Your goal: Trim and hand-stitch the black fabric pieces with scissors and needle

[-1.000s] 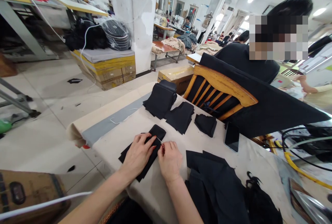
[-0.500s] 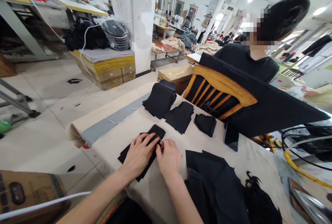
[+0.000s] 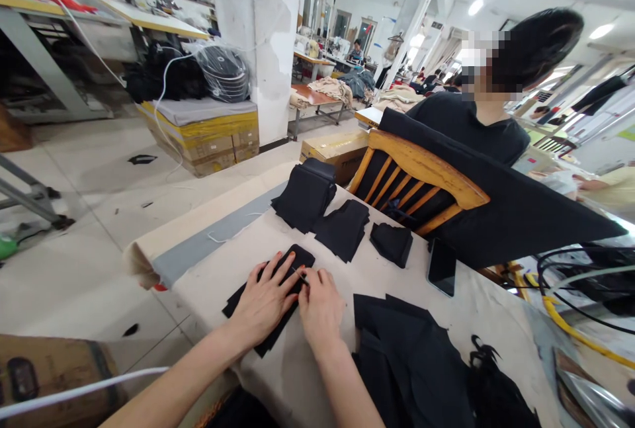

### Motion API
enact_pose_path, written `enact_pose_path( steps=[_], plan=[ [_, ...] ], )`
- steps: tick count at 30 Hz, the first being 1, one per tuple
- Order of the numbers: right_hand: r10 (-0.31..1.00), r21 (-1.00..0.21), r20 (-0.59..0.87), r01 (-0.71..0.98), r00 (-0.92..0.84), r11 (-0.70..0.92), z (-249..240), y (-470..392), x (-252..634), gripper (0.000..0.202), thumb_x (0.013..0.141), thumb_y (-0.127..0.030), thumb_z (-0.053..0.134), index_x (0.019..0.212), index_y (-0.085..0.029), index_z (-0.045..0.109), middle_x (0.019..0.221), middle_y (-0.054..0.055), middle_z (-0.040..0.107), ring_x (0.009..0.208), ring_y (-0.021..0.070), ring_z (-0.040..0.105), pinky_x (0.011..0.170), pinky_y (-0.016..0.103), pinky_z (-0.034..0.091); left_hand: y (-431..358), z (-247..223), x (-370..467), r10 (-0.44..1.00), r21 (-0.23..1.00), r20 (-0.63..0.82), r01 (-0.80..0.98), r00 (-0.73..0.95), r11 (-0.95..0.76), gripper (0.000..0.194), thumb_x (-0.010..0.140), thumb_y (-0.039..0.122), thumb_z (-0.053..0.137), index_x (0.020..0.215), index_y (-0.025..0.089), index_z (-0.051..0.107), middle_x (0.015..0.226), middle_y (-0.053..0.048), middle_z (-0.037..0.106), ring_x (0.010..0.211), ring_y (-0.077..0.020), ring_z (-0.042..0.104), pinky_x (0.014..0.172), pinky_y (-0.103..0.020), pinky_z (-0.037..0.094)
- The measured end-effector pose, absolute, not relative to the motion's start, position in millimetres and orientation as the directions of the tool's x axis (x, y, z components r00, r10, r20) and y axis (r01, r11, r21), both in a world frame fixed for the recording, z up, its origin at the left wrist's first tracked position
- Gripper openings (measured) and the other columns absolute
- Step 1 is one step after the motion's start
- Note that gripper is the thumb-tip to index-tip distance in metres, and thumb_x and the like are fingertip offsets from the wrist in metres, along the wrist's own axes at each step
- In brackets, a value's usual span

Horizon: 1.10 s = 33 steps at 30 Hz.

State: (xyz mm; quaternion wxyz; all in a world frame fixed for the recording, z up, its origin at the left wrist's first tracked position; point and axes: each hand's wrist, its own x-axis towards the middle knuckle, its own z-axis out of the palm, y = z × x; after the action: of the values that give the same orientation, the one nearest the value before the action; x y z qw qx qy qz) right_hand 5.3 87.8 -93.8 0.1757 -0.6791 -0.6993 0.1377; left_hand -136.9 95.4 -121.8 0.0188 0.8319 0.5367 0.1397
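Observation:
My left hand (image 3: 265, 299) lies with its fingers spread on a small stack of black fabric pieces (image 3: 302, 255), pressing it to the covered table. Close beside it, my right hand (image 3: 321, 305) is closed on a thin, pointed metal tool (image 3: 300, 275). The tool's tip reaches over the fabric near my left fingertips; the rest is hidden in my right fingers. Behind my hands are a taller black fabric stack (image 3: 305, 193), a middle stack (image 3: 342, 229) and a small folded black piece (image 3: 391, 243).
A phone (image 3: 441, 268) rests near the table's far edge. Larger black fabric pieces (image 3: 407, 348) lie to my right, with an iron (image 3: 592, 395) at the far right. Beyond the table stand a wooden chair (image 3: 426, 167) and a person in black (image 3: 461, 117).
My left fingers have spread wider and straightened on the fabric. My right hand still grips the tool, whose tip shows more clearly. The view has shifted slightly.

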Motion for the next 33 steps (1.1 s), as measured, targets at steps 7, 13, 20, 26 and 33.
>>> enact_pose_path(
  steps=[7, 13, 20, 26, 33],
  plan=[
    [0.999, -0.512, 0.040, 0.859, 0.000, 0.020, -99, 96, 15, 0.026, 0.083, -0.018, 0.056, 0.105, -0.025, 0.068, 0.095, 0.004, 0.068, 0.095, 0.0228, 0.060, 0.074, 0.030, 0.046, 104, -109, -133, 0.868, 0.156, 0.265, 0.870, 0.419, -0.468, 0.042, 0.095, 0.016, 0.035, 0.132, 0.021, 0.054, 0.145, -0.006, 0.049, 0.140, -0.0266, 0.032, 0.113, -0.057, 0.013],
    [0.998, -0.550, 0.022, 0.835, 0.058, -0.037, -89, 96, 21, 0.020, 0.078, -0.018, 0.061, 0.096, -0.021, 0.070, 0.086, 0.004, 0.069, 0.086, 0.0203, 0.064, 0.072, 0.027, 0.046, 124, -126, -113, 0.809, 0.183, 0.311, 0.803, 0.500, -0.567, 0.046, 0.091, 0.016, 0.036, 0.135, 0.017, 0.052, 0.143, -0.008, 0.051, 0.136, -0.0217, 0.041, 0.110, -0.042, 0.032],
    [0.987, -0.609, 0.108, 0.793, 0.122, -0.031, -63, 24, 77, 0.024, 0.092, -0.020, 0.046, 0.081, -0.023, 0.068, 0.076, -0.002, 0.066, 0.071, 0.0118, 0.063, 0.063, 0.018, 0.045, 135, -149, -107, 0.800, 0.204, 0.375, 0.800, 0.469, -0.565, 0.052, 0.093, 0.036, 0.034, 0.140, 0.017, 0.044, 0.149, -0.011, 0.044, 0.140, -0.0334, 0.030, 0.112, -0.053, 0.022],
    [0.929, -0.581, 0.190, 0.799, 0.318, -0.154, -59, -43, 178, 0.027, 0.095, -0.019, 0.038, 0.092, -0.019, 0.065, 0.078, 0.002, 0.064, 0.072, 0.0133, 0.062, 0.066, 0.021, 0.048, 136, -147, -104, 0.801, 0.162, 0.376, 0.818, 0.466, -0.552, 0.053, 0.096, 0.043, 0.023, 0.142, 0.019, 0.039, 0.149, -0.006, 0.044, 0.141, -0.0313, 0.029, 0.113, -0.052, 0.021],
    [0.948, -0.444, 0.176, 0.881, 0.264, -0.163, -67, -57, 210, 0.027, 0.078, -0.013, 0.059, 0.103, -0.022, 0.064, 0.098, 0.006, 0.062, 0.097, 0.0243, 0.058, 0.080, 0.032, 0.048, 134, -131, -101, 0.821, 0.179, 0.330, 0.823, 0.466, -0.539, 0.063, 0.096, 0.055, 0.020, 0.141, 0.015, 0.038, 0.153, -0.009, 0.037, 0.139, -0.0324, 0.031, 0.112, -0.051, 0.023]
  ],
)
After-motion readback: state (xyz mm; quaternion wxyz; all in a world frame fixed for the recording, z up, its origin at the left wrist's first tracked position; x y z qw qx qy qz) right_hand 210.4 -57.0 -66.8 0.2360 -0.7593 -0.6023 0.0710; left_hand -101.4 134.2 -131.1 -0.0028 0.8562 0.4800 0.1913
